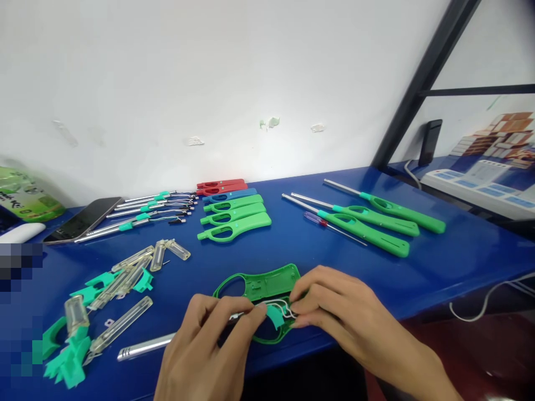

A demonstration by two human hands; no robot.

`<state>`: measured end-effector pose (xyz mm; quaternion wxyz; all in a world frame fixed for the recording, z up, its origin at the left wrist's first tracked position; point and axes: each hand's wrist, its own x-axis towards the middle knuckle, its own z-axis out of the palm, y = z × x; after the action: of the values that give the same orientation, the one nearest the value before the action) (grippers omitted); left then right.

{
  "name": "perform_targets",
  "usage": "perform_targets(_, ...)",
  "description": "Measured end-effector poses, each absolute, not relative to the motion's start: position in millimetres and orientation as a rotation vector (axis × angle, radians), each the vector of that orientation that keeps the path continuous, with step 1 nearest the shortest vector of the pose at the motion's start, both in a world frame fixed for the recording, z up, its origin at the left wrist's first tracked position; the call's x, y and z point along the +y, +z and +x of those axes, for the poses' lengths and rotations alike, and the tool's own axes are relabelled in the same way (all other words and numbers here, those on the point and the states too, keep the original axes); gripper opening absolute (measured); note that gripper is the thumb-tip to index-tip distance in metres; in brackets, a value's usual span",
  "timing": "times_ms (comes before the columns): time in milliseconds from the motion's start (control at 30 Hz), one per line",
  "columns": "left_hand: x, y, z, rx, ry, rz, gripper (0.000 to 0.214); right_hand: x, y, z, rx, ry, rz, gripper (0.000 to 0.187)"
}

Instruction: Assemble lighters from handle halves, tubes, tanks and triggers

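Near the front edge of the table, a green lighter lies opened into two halves. The inner face of its upper handle half point(271, 283) is bare. In the lower handle half point(267, 340) sit white wires point(283, 302) and a teal trigger point(275, 316). My left hand point(213, 340) is closed over the front of this half and the metal tube point(146, 346), which sticks out to the left. At the rear end, the fingers of my right hand point(343, 306) pinch together on the wires inside the shell; the exact spot is covered by my fingertips.
Clear fuel tanks point(125, 326) and teal triggers point(69, 362) are scattered left. Behind lie metal tubes with wires point(142, 209), a phone point(83, 220), and green point(236, 225), blue point(229, 195) and red shells point(221, 186). Assembled lighters point(368, 231) and a screwdriver point(315, 219) lie right.
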<state>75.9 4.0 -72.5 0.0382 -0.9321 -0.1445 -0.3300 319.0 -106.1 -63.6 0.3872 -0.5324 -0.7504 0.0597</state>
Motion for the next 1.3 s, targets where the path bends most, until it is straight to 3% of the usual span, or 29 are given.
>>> perform_targets(300,7,-67,77,-0.451,-0.954,-2.919,0.045,-106,-65,318,-1.925,0.111,-1.325,0.018)
perform_targets(900,5,-79,74,-0.548,-0.953,-2.939,0.054,-107,-66,317,-1.934,0.075,-1.298,0.009)
perform_targets(1300,3,-77,78,-0.544,-0.978,-2.892,0.049,-108,-68,317,-1.94,0.048,-1.293,0.009)
